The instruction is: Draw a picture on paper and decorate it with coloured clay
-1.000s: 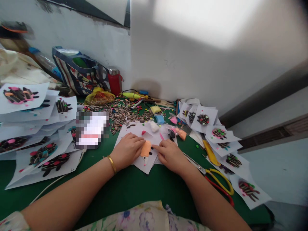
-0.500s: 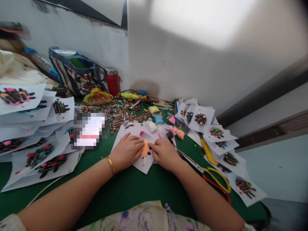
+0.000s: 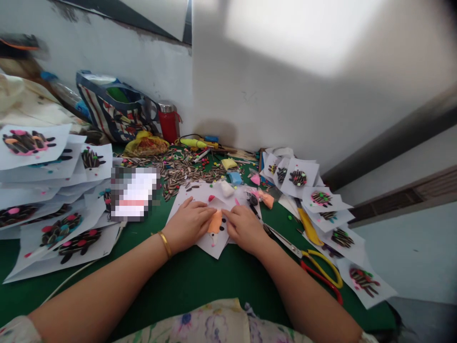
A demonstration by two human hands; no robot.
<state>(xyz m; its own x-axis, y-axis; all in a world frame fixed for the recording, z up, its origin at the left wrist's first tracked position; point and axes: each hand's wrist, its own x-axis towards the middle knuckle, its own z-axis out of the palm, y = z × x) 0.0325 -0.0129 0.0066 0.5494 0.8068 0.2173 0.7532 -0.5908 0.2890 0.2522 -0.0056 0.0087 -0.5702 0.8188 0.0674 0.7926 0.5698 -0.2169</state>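
A small white paper card (image 3: 215,251) lies on larger white sheets, bearing a flattened orange clay shape (image 3: 215,222) with a white and pink tip and dark seeds on its right side. My left hand (image 3: 189,225) lies over the card's left part, its fingers spread, fingertips at the clay's left edge. From the right, my right hand (image 3: 245,227) reaches the card with its index finger extended near the clay's upper right edge; its other fingers are curled under and partly hidden. White clay (image 3: 225,189) sits just above the hands.
Sunflower seeds (image 3: 174,174) are heaped behind the sheets. Scissors (image 3: 303,252) and a yellow-handled cutter (image 3: 310,226) lie at right. Decorated cards (image 3: 64,231) are stacked on both sides. A blurred phone (image 3: 134,194), red bottle (image 3: 167,123) and bag (image 3: 114,109) stand farther left.
My right index finger has shifted slightly up and left along the clay's edge. The view has moved a little; my left hand stays almost in place.
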